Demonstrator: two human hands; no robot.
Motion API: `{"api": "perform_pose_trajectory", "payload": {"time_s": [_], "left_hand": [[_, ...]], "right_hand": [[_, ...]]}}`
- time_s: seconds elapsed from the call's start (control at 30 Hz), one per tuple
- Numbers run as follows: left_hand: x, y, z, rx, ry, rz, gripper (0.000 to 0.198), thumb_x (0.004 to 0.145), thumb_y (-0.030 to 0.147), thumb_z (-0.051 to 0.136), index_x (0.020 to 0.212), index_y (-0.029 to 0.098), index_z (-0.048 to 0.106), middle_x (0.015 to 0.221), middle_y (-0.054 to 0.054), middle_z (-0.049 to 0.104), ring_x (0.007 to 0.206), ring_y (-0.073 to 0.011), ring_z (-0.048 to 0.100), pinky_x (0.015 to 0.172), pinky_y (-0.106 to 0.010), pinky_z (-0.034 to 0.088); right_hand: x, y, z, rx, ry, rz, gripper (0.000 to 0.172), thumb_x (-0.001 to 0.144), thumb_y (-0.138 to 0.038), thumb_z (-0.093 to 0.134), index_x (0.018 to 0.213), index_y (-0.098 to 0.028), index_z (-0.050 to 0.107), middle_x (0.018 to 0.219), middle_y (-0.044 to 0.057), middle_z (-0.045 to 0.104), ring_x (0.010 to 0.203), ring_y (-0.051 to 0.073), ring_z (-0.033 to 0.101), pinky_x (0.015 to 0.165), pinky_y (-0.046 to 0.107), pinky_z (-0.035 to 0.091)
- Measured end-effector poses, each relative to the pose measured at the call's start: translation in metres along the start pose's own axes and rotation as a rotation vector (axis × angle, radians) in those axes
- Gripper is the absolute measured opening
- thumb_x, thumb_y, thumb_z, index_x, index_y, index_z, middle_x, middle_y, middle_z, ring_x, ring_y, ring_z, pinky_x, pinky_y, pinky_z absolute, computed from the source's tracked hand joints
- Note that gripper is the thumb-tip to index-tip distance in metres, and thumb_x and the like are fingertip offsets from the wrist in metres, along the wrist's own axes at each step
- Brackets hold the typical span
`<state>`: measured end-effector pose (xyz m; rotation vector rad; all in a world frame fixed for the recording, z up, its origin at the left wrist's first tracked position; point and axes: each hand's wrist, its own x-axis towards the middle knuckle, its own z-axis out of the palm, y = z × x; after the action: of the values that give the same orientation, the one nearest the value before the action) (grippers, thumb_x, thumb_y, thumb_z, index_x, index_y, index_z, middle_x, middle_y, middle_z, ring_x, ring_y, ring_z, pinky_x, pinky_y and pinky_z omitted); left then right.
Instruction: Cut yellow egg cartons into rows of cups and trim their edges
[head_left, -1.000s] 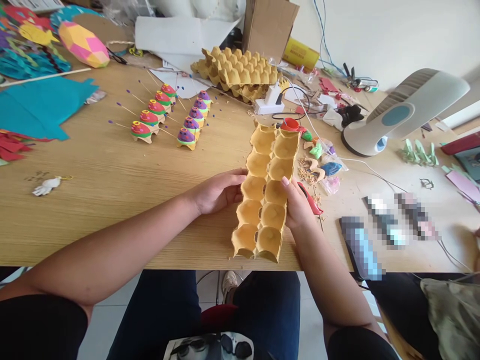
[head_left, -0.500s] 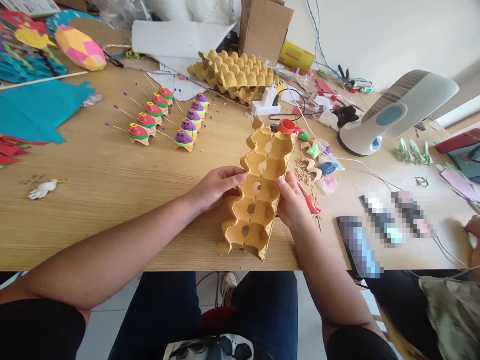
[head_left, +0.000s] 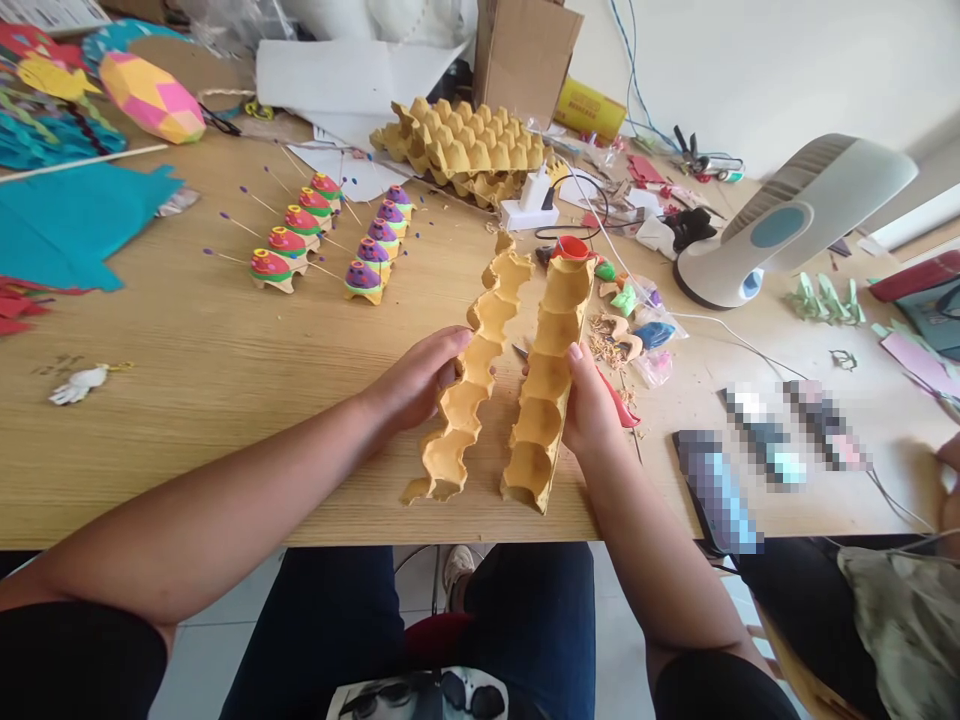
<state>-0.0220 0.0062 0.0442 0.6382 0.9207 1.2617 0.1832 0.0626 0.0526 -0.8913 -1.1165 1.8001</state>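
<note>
My left hand (head_left: 420, 378) grips a single-row strip of yellow egg carton (head_left: 469, 385) around its middle. My right hand (head_left: 592, 405) grips a second yellow carton strip (head_left: 546, 375) beside it. The two strips are apart, with a gap of bare table between them, and both run away from me near the table's front edge. A red-handled tool (head_left: 619, 400) lies just right of my right hand.
Painted carton-cup figures (head_left: 330, 235) with sticks stand in two rows at the back left. A stack of egg trays (head_left: 465, 150) and a cardboard box (head_left: 525, 50) sit behind. A white fan (head_left: 795, 215), cables, paper scraps and blurred items fill the right. Another person's hand (head_left: 949, 490) shows at right edge.
The two-row carton piece has split lengthwise into two single-row strips. My left hand drew its strip to the left while my right hand kept the other.
</note>
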Motion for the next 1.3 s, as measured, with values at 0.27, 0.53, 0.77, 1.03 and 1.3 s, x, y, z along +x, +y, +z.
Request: {"api": "perform_pose_trajectory", "payload": {"time_s": [0.27, 0.53, 0.77, 1.03, 1.3], "left_hand": [[0.0016, -0.0025, -0.0018, -0.084, 0.015, -0.046, 0.046, 0.076, 0.056, 0.081, 0.107, 0.026, 0.065, 0.089, -0.002, 0.074, 0.071, -0.0193, 0.071, 0.057, -0.027, 0.051], [0.0039, 0.0005, -0.0012, -0.178, 0.023, -0.031, 0.031, 0.074, 0.035, 0.078, 0.102, 0.024, 0.068, 0.087, -0.001, 0.072, 0.072, -0.0175, 0.065, 0.062, -0.028, 0.051], [0.0024, -0.001, 0.0002, -0.12, 0.012, 0.06, 0.047, 0.071, 0.023, 0.089, 0.108, 0.024, 0.06, 0.095, 0.002, 0.07, 0.078, -0.0142, 0.066, 0.067, -0.026, 0.052], [0.0034, -0.0012, -0.0022, -0.157, 0.005, 0.094, 0.053, 0.069, 0.022, 0.092, 0.107, 0.025, 0.055, 0.096, 0.004, 0.068, 0.08, -0.0132, 0.067, 0.069, -0.026, 0.054], [0.0053, -0.0047, -0.0013, -0.157, -0.004, 0.066, 0.057, 0.069, 0.027, 0.092, 0.11, 0.026, 0.051, 0.101, 0.003, 0.07, 0.084, -0.0155, 0.07, 0.072, -0.027, 0.056]], "right_hand": [[-0.0013, -0.0029, 0.0001, 0.028, -0.045, 0.093, 0.052, 0.08, -0.064, 0.073, 0.117, -0.033, 0.052, 0.106, 0.002, 0.074, 0.1, 0.027, 0.073, 0.072, 0.041, 0.062], [-0.0002, -0.004, 0.0005, 0.132, -0.09, 0.077, 0.049, 0.077, -0.038, 0.072, 0.121, -0.034, 0.05, 0.107, -0.002, 0.073, 0.091, 0.022, 0.072, 0.066, 0.033, 0.058], [-0.0021, -0.0016, 0.0014, 0.031, -0.056, 0.042, 0.062, 0.079, -0.037, 0.079, 0.132, -0.036, 0.047, 0.115, -0.002, 0.072, 0.096, 0.02, 0.071, 0.076, 0.034, 0.059], [-0.0015, -0.0013, 0.0021, 0.021, -0.089, -0.054, 0.073, 0.078, -0.039, 0.084, 0.141, -0.043, 0.046, 0.118, -0.002, 0.068, 0.105, 0.019, 0.069, 0.084, 0.034, 0.061], [-0.002, 0.0, 0.0019, 0.033, -0.134, -0.055, 0.074, 0.08, -0.042, 0.083, 0.145, -0.043, 0.045, 0.13, 0.0, 0.063, 0.112, 0.02, 0.068, 0.092, 0.038, 0.06]]}}
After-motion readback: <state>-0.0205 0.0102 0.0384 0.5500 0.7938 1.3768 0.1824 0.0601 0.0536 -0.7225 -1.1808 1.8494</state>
